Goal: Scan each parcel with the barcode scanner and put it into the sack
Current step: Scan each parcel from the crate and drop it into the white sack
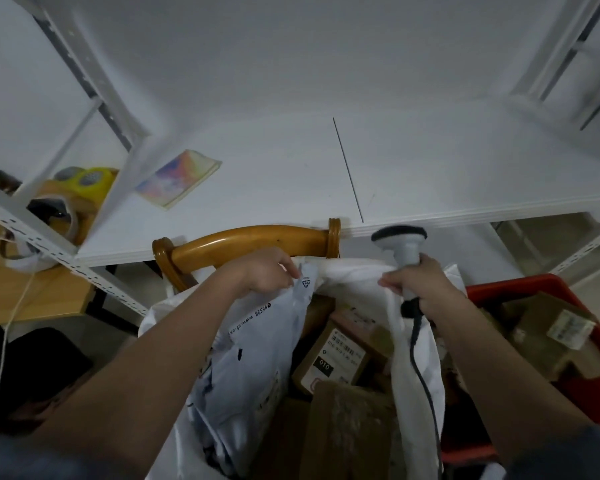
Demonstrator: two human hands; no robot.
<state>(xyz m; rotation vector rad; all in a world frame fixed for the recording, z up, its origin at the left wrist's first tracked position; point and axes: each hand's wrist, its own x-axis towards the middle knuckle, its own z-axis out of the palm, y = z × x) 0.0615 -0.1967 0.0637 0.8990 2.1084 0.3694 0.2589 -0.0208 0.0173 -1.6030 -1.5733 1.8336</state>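
A white sack (418, 362) hangs open below me, draped over a wooden chair back (257, 240). Inside it lie several brown cardboard parcels (333, 358). My left hand (267, 271) grips the top edge of a pale grey plastic mailer parcel (257, 351) that stands at the sack's left side, partly inside. My right hand (420, 285) holds the grey barcode scanner (400, 244) by its handle, head up, and also pinches the sack's white rim. The scanner's black cable (423, 375) runs down past the sack.
A red crate (520, 289) with more cardboard parcels (551, 330) sits at the right. A white shelf board (326, 174) lies ahead with a colourful booklet (177, 178) on it. Metal rack posts stand on both sides. A wooden desk with tape rolls (84, 178) is at the left.
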